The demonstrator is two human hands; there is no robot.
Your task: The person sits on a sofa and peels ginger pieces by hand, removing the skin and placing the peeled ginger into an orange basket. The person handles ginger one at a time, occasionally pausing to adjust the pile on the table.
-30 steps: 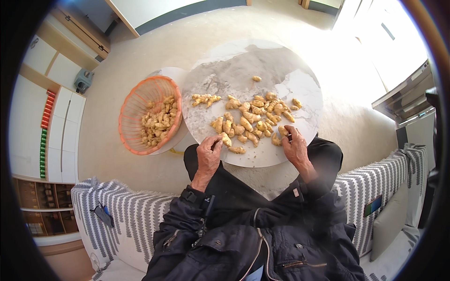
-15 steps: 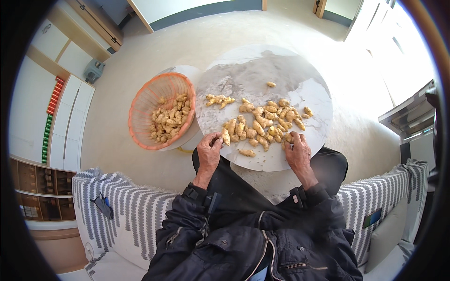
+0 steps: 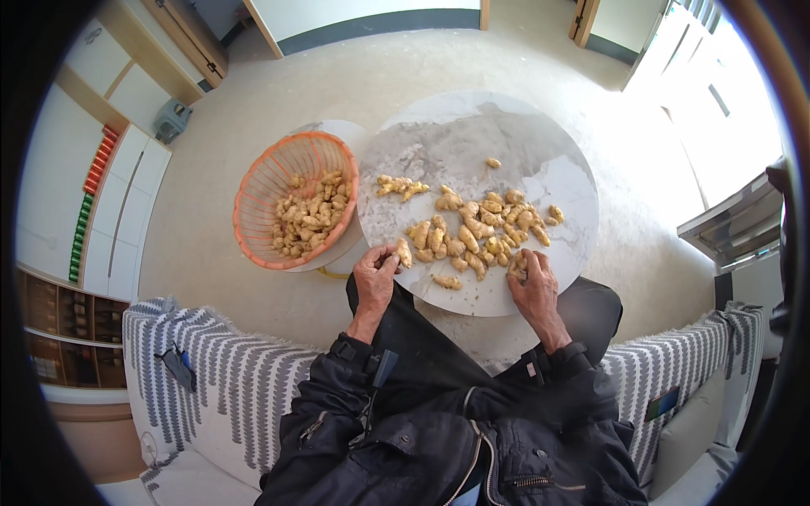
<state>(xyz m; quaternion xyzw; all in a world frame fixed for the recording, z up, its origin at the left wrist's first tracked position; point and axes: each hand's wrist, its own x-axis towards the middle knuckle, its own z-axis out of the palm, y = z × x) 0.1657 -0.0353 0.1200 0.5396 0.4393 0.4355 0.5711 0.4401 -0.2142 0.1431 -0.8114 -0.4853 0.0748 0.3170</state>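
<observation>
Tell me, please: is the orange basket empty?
No, the orange basket holds a heap of ginger pieces in its right half.

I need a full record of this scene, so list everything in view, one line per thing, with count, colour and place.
ginger pieces on the table: many, tan, heaped on the near half of the top, a few strays farther out
round table: one, white and grey marble top, in front of the person
basket: one, orange mesh, left of the table on a smaller round top, holding more tan ginger
sofa cover: one, white with grey pattern, under the person
cabinets: white, far left
jacket: one, black, on the person
left hand: one, at the table's near edge, fingers on a ginger piece
right hand: one, at the near edge, closed on a ginger piece
</observation>
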